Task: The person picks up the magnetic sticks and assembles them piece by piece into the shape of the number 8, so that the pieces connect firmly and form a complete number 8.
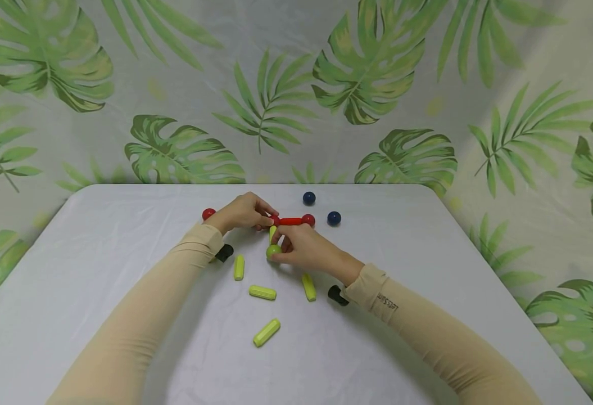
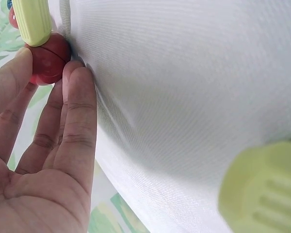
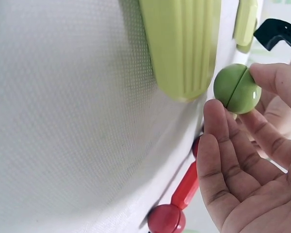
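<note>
My left hand (image 1: 243,214) pinches a glossy red ball (image 2: 51,60) between thumb and fingers. From that ball a red stick (image 1: 290,221) runs right to a second red ball (image 1: 308,220). A ribbed yellow-green stick (image 2: 34,22) meets the held ball in the left wrist view and points toward me in the head view. At its near end, a green ball (image 3: 236,89) with a seam is gripped by the thumb and fingers of my right hand (image 1: 306,247). Fingers partly cover both held balls in the head view.
Loose yellow-green sticks lie nearer me: one (image 1: 239,268) at left, one (image 1: 262,292) in the middle, one (image 1: 308,287) under the right wrist, one (image 1: 267,332) in front. Dark blue balls (image 1: 308,198) sit behind; another red ball (image 1: 208,214) is beside the left wrist. A leafy cloth (image 1: 266,112) hangs behind.
</note>
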{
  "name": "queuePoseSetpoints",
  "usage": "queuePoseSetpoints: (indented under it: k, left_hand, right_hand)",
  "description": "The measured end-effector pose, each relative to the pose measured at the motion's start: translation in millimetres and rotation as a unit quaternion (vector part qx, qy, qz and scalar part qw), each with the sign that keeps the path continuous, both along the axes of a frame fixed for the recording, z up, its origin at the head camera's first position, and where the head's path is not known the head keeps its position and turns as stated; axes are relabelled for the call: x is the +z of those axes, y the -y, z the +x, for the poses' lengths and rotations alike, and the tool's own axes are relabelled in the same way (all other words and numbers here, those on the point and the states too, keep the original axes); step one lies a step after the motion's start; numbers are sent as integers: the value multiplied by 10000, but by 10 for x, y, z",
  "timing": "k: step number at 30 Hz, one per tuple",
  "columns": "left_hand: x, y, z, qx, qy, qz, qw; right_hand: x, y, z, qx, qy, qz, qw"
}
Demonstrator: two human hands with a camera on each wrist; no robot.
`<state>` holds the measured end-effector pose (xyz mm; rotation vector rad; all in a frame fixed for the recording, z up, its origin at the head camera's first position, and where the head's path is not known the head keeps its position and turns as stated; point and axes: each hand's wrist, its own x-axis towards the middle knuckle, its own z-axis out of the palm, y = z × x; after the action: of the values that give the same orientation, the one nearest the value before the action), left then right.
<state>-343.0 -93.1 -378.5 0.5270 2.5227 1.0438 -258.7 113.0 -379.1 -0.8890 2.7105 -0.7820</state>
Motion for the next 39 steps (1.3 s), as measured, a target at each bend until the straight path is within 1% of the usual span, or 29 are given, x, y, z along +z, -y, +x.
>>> queuePoseSetpoints:
  k: [5,10,17,25,33,39]
  left_hand:
    - [16,-4,5,0,-44,-25,10000]
    - [9,-11,-7,-14,-72,-6,10000]
    - [-9,-9,-10,-25,-104,-49,9999]
    - [-9,-13,-2,1,-68,-48,10000]
    - [25,-17,32,20,-38,-111,9999]
    - [7,-24,49,137,33,-85,9999]
  right_hand:
    - [-13,6,-20,-20,-3,1,10000]
    - [-13,1,-49,-66,-111,-72,9999]
    - [-21,-2,-52,-36,-9,-117,9999]
    - [-44,-6,-52,-67,43,-106,9999]
    - [-53,-1,-67,-95,74,4,9999]
    - [-47,-12,-55,-7,-5,-45,10000]
